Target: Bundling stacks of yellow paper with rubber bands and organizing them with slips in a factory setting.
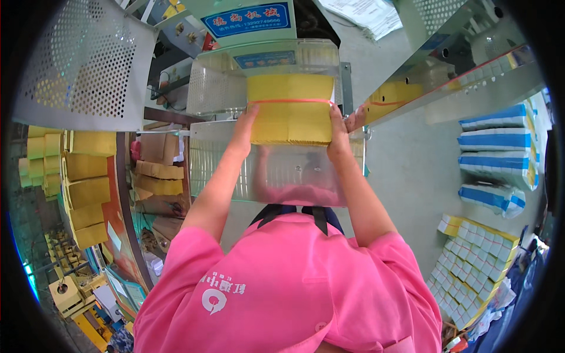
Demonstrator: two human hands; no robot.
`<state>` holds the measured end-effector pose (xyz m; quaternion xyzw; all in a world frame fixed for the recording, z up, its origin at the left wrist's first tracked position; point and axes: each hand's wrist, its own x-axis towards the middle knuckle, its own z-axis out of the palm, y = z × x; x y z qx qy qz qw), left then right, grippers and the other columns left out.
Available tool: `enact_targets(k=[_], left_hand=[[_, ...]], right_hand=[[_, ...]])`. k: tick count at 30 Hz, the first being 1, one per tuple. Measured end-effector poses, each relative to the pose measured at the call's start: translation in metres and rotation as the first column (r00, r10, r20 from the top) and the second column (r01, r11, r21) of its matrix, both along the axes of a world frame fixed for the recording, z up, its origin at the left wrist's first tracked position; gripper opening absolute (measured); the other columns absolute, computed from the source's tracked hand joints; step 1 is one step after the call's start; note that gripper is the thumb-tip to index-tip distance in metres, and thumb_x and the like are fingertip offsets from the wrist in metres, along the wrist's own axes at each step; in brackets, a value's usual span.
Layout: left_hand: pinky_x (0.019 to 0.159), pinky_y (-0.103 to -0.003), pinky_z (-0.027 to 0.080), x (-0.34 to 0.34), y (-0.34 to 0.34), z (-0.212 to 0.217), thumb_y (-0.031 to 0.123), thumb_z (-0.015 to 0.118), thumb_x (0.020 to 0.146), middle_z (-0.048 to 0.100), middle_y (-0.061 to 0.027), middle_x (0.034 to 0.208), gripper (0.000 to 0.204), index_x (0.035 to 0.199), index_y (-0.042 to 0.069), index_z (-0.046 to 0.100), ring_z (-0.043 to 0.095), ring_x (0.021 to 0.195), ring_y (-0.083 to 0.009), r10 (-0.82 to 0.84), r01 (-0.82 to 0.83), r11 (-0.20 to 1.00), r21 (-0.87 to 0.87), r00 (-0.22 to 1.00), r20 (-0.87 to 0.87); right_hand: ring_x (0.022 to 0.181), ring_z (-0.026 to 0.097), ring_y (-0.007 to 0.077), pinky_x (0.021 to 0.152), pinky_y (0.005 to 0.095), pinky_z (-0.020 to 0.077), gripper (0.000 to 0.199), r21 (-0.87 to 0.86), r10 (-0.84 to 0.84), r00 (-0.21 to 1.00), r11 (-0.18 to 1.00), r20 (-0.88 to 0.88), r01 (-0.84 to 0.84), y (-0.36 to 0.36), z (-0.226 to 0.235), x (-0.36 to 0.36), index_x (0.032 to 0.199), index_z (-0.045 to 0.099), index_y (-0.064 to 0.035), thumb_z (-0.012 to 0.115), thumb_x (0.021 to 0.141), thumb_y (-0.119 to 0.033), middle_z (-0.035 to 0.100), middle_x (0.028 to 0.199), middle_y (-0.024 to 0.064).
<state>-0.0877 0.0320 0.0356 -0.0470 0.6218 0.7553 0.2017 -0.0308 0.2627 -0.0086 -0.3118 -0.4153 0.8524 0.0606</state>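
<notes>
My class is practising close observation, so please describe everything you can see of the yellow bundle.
The yellow bundle is a roughly rectangular block that looks like many layers of paper or card, with a finely ridged near edge and a faint line down its middle. A pinkish-red band crosses it from side to side. The left hand and right hand grip its opposite sides, beyond a shiny metal surface. Its underside is hidden.

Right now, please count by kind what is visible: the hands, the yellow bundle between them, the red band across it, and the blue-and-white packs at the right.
Left hand and right hand: 2
Yellow bundle: 1
Red band: 1
Blue-and-white packs: 4
Total: 8
</notes>
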Motion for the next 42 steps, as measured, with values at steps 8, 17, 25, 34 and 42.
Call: enact_targets(k=[8, 17, 25, 34, 42], left_hand=[[0.088, -0.028, 0.046, 0.06, -0.063, 0.022, 0.031, 0.06, 0.094, 0.065, -0.009, 0.106, 0.041, 0.118, -0.001, 0.059, 0.059, 0.1, -0.0167, 0.081, -0.09, 0.877, -0.471, 0.996, -0.038], [0.086, -0.031, 0.048, 0.074, -0.092, 0.028, 0.007, 0.066, 0.087, 0.064, -0.0084, 0.11, 0.035, 0.12, 0.0, 0.057, 0.06, 0.1, -0.0163, 0.054, -0.119, 0.954, -0.277, 0.972, -0.231], [0.09, -0.03, 0.044, 0.063, -0.104, 0.024, 0.004, 0.067, 0.085, 0.062, -0.0058, 0.104, 0.026, 0.108, 0.004, 0.056, 0.057, 0.1, -0.0151, -0.05, 0.027, 0.981, -0.193, 0.992, -0.116], [0.088, -0.03, 0.045, 0.059, -0.101, 0.026, 0.002, 0.068, 0.084, 0.059, -0.0038, 0.104, 0.027, 0.107, 0.005, 0.054, 0.056, 0.098, -0.0139, -0.086, 0.041, 0.976, -0.215, 0.975, -0.204], [0.087, -0.03, 0.045, 0.058, -0.11, 0.015, 0.011, 0.064, 0.09, 0.059, -0.0032, 0.103, 0.021, 0.108, 0.007, 0.054, 0.056, 0.098, -0.0133, -0.161, 0.092, 0.956, -0.278, 0.958, -0.238]], right_hand=[[0.104, 0.056, 0.0219, 0.096, 0.0328, 0.0408, 0.051, 0.612, 0.348, 0.932, 0.715, 0.107, -0.337, -0.034, 0.044, 0.063, 0.127, 0.053, -0.0016, 0.046, 0.099, -0.043, 0.063, 0.114, 0.012], [0.079, 0.066, 0.0161, 0.071, 0.0283, 0.0508, 0.017, 0.746, 0.22, 0.965, 0.617, 0.143, -0.251, -0.035, 0.066, 0.112, 0.102, 0.065, -0.001, 0.061, 0.088, -0.01, 0.067, 0.1, 0.0118], [0.072, 0.06, 0.0125, 0.067, 0.0265, 0.0485, 0.007, 0.673, 0.092, 0.994, 0.731, 0.065, -0.112, -0.048, 0.043, 0.111, 0.091, 0.062, -0.0004, 0.061, 0.085, -0.005, 0.06, 0.084, 0.0061], [0.078, 0.06, 0.0126, 0.07, 0.0268, 0.0486, 0.006, 0.64, 0.052, 0.999, 0.768, -0.013, -0.032, -0.059, 0.046, 0.11, 0.091, 0.061, -0.0008, 0.06, 0.086, -0.003, 0.06, 0.086, 0.0062], [0.079, 0.057, 0.0102, 0.07, 0.0273, 0.0478, 0.005, 0.767, 0.083, 0.996, 0.638, 0.021, -0.069, -0.057, 0.041, 0.118, 0.088, 0.059, -0.0007, 0.057, 0.086, -0.005, 0.06, 0.089, 0.0056]])
